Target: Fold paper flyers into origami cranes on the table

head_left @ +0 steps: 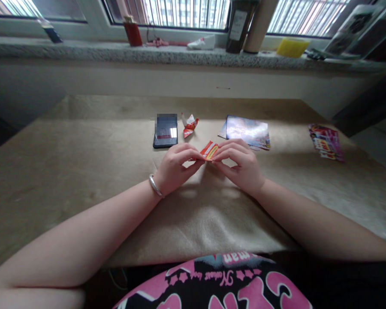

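Observation:
My left hand [176, 165] and my right hand [239, 163] meet above the middle of the table, and both pinch a small folded red and yellow paper [209, 151] between fingertips. A silver bracelet [155, 185] circles my left wrist. Just beyond the hands lies a finished folded red and white paper figure [189, 124]. A dark phone [165, 131] lies flat to its left.
A beige cloth [83, 171] covers the table. A stack of glossy paper squares [248, 131] lies at right of centre, and more printed papers [326, 141] farther right. The stone windowsill [83, 50] carries a red cup [132, 32], a yellow object [292, 47] and a cardboard tube [259, 25].

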### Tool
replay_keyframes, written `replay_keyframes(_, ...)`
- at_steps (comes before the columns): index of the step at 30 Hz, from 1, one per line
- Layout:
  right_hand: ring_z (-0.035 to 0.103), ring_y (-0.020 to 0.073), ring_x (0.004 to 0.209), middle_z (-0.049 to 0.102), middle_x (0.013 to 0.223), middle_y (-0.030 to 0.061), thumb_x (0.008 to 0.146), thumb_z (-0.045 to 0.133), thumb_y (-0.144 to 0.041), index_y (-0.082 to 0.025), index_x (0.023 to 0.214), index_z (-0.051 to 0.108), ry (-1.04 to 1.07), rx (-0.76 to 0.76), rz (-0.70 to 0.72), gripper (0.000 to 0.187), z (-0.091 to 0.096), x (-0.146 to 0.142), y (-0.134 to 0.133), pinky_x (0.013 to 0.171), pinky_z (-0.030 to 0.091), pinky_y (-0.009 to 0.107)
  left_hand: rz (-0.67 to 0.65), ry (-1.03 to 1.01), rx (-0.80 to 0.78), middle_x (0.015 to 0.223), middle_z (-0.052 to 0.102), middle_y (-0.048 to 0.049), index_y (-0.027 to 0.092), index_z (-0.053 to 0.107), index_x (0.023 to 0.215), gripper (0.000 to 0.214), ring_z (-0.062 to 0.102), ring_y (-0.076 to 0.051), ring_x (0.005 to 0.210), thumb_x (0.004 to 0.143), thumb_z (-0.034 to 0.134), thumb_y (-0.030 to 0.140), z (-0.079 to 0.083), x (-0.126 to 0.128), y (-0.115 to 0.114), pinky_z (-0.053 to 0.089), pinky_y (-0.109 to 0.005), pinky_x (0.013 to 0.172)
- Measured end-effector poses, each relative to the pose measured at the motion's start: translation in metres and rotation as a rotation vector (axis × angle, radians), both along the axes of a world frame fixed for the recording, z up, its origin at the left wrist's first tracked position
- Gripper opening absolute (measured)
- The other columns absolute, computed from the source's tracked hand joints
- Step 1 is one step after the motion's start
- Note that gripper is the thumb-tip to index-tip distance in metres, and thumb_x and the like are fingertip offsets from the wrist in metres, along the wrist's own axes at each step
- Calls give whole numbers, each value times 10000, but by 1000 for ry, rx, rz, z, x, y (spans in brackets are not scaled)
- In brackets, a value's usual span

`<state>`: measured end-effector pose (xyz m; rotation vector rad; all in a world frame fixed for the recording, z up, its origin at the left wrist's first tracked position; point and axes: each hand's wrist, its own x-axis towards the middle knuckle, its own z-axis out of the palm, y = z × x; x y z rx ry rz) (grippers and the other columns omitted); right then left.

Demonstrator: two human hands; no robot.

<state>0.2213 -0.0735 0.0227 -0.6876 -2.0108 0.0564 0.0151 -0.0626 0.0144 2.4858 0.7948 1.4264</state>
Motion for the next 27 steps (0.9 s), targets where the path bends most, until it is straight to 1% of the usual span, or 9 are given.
replay_keyframes(5, 634, 185, 837, 691, 811, 22, 764, 647, -149, -234, 807, 609, -5, -16, 1, 102, 0, 1, 0, 793, 515, 367, 1, -5, 30, 799, 636, -20, 169, 655, 823, 14, 590, -105, 740, 826, 645, 179, 0, 0, 1, 496, -229, 690)
replay_keyframes(8, 634, 186, 850, 693, 819, 22, 765, 635, -140, -235, 806, 606, -7, -26, -2, 108, -1, 1, 0, 807, 512, 372, 33, 7, 50, 789, 636, -21, 171, 654, 815, 28, 589, -112, 731, 828, 629, 175, 0, 1, 0, 488, -244, 698)
replay_keyframes(11, 630, 187, 858, 698, 812, 14, 775, 639, -155, -243, 792, 606, -27, -23, -1, 95, -1, -1, 0, 813, 509, 374, 80, 90, 91, 788, 651, -15, 196, 670, 819, 49, 583, -125, 730, 834, 631, 222, 1, 2, -1, 464, -275, 720)
replay_keyframes(14, 630, 185, 861, 700, 827, 13, 778, 639, -163, -245, 795, 602, -51, -23, 7, 91, 0, -3, -2, 818, 505, 374, 104, 146, 118, 788, 666, -5, 219, 681, 816, 85, 575, -128, 720, 844, 640, 288, 2, 2, -1, 435, -282, 720)
replay_keyframes(18, 627, 193, 874, 692, 829, 20, 757, 641, -163, -239, 807, 596, -40, -41, 4, 102, 0, -3, -3, 809, 507, 373, 107, 129, 134, 777, 666, 1, 221, 679, 801, 101, 569, -124, 706, 853, 631, 292, 2, 1, -1, 423, -279, 715)
replay_keyframes(23, 621, 192, 882, 692, 821, 20, 766, 633, -163, -240, 789, 603, -52, -9, 20, 86, 0, -3, -1, 808, 505, 368, 131, 175, 123, 781, 661, 6, 222, 669, 799, 100, 571, -124, 724, 854, 621, 290, 0, 1, -1, 413, -284, 733)
replay_keyframes(27, 621, 189, 896, 694, 822, 17, 778, 621, -168, -244, 791, 604, -76, -7, 39, 79, 0, -4, -2, 824, 502, 369, 97, 201, 168, 799, 669, 25, 237, 656, 789, 86, 569, -116, 716, 854, 624, 285, 1, 2, -2, 395, -295, 740)
